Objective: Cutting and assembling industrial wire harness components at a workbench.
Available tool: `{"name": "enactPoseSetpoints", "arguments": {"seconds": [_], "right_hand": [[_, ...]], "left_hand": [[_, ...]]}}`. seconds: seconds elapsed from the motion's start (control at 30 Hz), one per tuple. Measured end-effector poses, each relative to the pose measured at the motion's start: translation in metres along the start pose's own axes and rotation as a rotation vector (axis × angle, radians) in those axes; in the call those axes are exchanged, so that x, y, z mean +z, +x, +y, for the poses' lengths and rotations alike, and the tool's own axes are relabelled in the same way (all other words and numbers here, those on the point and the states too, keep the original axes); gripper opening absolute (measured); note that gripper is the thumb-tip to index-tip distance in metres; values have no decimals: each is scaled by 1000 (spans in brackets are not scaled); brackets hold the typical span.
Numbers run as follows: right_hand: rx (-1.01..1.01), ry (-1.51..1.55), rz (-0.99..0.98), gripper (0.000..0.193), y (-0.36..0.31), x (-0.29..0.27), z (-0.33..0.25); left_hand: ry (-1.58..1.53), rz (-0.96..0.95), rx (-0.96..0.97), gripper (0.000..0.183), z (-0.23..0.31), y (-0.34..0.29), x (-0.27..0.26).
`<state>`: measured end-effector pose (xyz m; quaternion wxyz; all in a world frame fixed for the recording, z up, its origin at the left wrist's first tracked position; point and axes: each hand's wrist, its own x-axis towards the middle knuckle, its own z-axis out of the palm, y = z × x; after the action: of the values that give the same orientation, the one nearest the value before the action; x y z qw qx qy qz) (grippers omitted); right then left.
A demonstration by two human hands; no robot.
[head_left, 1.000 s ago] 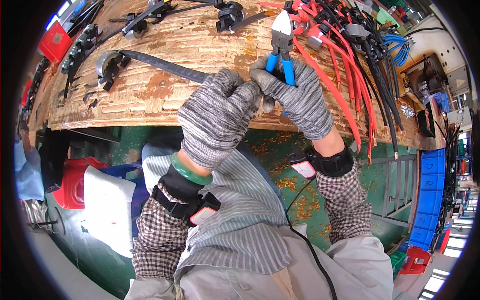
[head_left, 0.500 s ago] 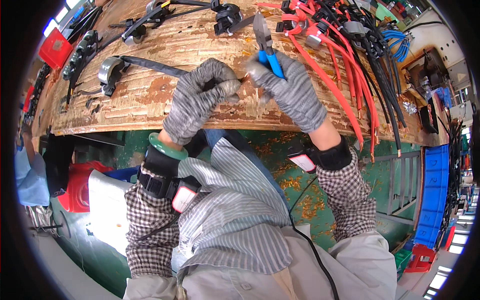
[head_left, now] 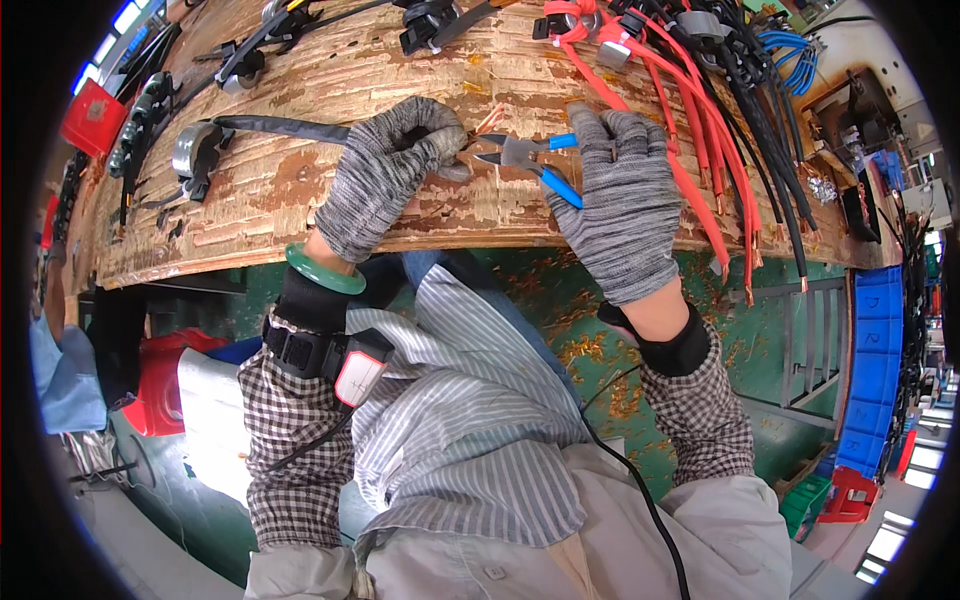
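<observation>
My left hand (head_left: pixel 385 178), in a grey knit glove, is closed round the end of a black cable (head_left: pixel 290 127). Bare copper strands (head_left: pixel 490 121) stick out past its fingertips. The cable runs left to a part with a silver metal band (head_left: pixel 190 150) and a black body lying on the bench. In my gloved right hand (head_left: pixel 632 200) are blue-handled cutting pliers (head_left: pixel 520 153). Their jaws are spread and point left, close beside the copper strands. Whether the jaws touch the strands I cannot tell.
Red cables (head_left: pixel 690 165) and black cables (head_left: pixel 785 200) with bare copper ends lie heaped on the wooden bench (head_left: pixel 300 220) at right. More black cable parts (head_left: pixel 430 25) lie at the back. A red bin (head_left: pixel 92 118) stands far left. Blue bins (head_left: pixel 872 350) are at right.
The pliers have swung from pointing up in my right palm to pointing left, and their jaws have opened. My right hand has shifted right. Copper strands now show beyond my left fingertips.
</observation>
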<state>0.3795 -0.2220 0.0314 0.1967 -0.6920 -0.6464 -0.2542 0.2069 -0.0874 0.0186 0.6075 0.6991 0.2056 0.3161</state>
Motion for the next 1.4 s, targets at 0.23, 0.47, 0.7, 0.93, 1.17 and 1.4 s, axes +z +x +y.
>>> {"name": "enactPoseSetpoints", "arguments": {"seconds": [0.23, 0.47, 0.7, 0.93, 1.17, 1.4], "right_hand": [[57, -103, -61, 66, 5, 7, -7], [148, -114, -193, 65, 2, 27, -7], [150, -78, -169, 63, 2, 29, -5], [194, -14, -77, 63, 8, 30, -3], [181, -12, -43, 62, 24, 26, -10], [119, -171, -126, 47, 24, 28, -13]], "left_hand": [[94, 13, -84, 16, 7, 1, 6], [458, 31, 226, 17, -2, 13, 7], [820, -133, 207, 30, -6, 16, -12], [712, -31, 245, 22, -17, 12, -10], [592, 129, 186, 22, -13, 2, -5], [712, 304, 243, 20, -22, -4, 5]]}}
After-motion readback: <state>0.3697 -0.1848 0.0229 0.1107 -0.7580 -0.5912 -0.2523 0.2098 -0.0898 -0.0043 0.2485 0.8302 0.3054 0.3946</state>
